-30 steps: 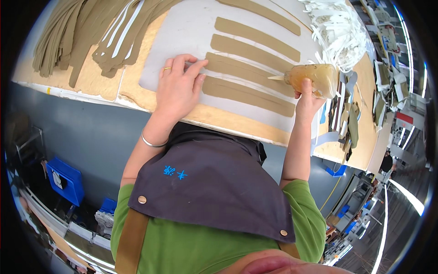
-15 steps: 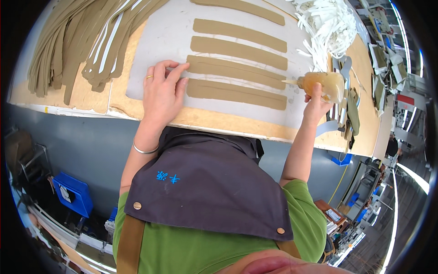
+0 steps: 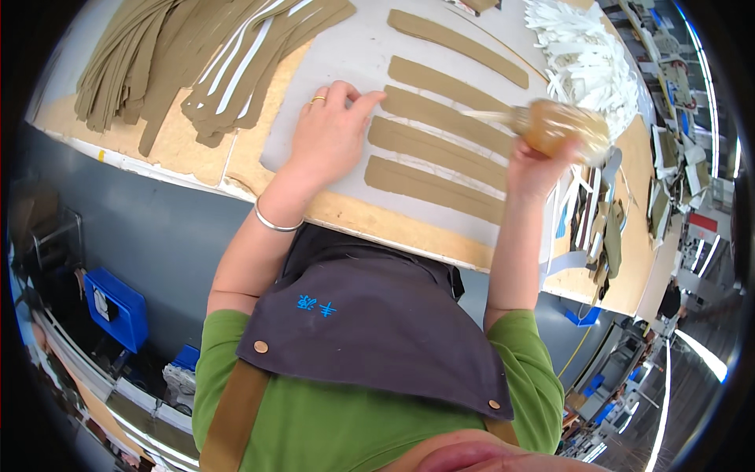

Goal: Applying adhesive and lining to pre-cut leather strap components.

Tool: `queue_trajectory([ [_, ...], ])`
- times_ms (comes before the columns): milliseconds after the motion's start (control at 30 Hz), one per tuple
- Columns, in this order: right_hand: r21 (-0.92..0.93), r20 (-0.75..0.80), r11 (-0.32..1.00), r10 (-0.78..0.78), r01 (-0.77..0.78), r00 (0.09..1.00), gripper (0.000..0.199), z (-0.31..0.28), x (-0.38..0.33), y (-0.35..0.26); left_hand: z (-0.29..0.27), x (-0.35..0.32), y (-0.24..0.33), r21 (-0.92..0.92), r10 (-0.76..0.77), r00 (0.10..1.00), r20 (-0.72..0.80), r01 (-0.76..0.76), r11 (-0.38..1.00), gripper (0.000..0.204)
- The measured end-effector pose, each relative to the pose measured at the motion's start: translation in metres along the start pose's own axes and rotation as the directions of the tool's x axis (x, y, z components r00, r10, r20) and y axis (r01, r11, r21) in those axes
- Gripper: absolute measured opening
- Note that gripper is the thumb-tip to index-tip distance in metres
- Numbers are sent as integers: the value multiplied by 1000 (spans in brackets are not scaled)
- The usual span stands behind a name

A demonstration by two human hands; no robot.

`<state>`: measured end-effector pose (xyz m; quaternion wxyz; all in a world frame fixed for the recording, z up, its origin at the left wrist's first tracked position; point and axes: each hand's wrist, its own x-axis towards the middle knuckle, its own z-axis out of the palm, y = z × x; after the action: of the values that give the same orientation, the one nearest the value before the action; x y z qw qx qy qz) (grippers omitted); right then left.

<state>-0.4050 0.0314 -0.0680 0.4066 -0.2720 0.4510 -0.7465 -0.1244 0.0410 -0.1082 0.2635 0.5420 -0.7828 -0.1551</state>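
Several brown strips lie in a stack of rows across a grey sheet (image 3: 314, 67) on the table. My left hand (image 3: 330, 138) rests on the sheet, its extended forefinger at the left end of the middle strip (image 3: 421, 106) and its other fingers bent. In my right hand (image 3: 539, 169) is a clear glue bottle (image 3: 562, 130) with amber contents, blurred by motion. Its thin pale nozzle points left, over the right part of the middle strip. Closer to me lie the fourth strip (image 3: 432, 149) and the nearest strip (image 3: 432, 189); their right ends are hidden behind my right arm.
A thick bundle of brown strips (image 3: 134, 71) with some white ones lies at the far left. White shredded strips (image 3: 582, 63) are heaped at the far right, with loose coloured offcuts (image 3: 605, 228) nearer. The table's front edge (image 3: 377, 238) runs before my apron. A blue bin (image 3: 118, 307) stands below left.
Relative to the view, the table and strips have shifted right. My left forefinger has moved to a strip farther from me. The glue bottle has risen to that strip and its nozzle reaches further left along it.
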Motion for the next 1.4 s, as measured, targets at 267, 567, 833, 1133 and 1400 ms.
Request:
queue_trajectory([
  [267, -318, 403, 921, -83, 224, 911, 41, 41, -14, 54, 10, -2, 1, 125, 5, 999, -54, 2, 992, 41],
  [567, -403, 488, 810, -204, 426, 849, 38, 31, -1, 70, 10, -3, 3, 125, 4, 996, -86, 7, 992, 41],
  [833, -457, 452, 768, -234, 449, 861, 39, 17, 8, 57, 14, -3, 2, 95, -4, 995, -102, 14, 995, 43],
  [1133, -498, 330, 809, -155, 311, 931, 40, -4, 5, 19, 11, -2, 3, 126, -16, 998, -61, 23, 992, 40],
  [1400, -531, 270, 779, -217, 333, 938, 37, -41, 13, -1, 10, 0, 4, 110, -44, 999, -27, 46, 993, 43],
])
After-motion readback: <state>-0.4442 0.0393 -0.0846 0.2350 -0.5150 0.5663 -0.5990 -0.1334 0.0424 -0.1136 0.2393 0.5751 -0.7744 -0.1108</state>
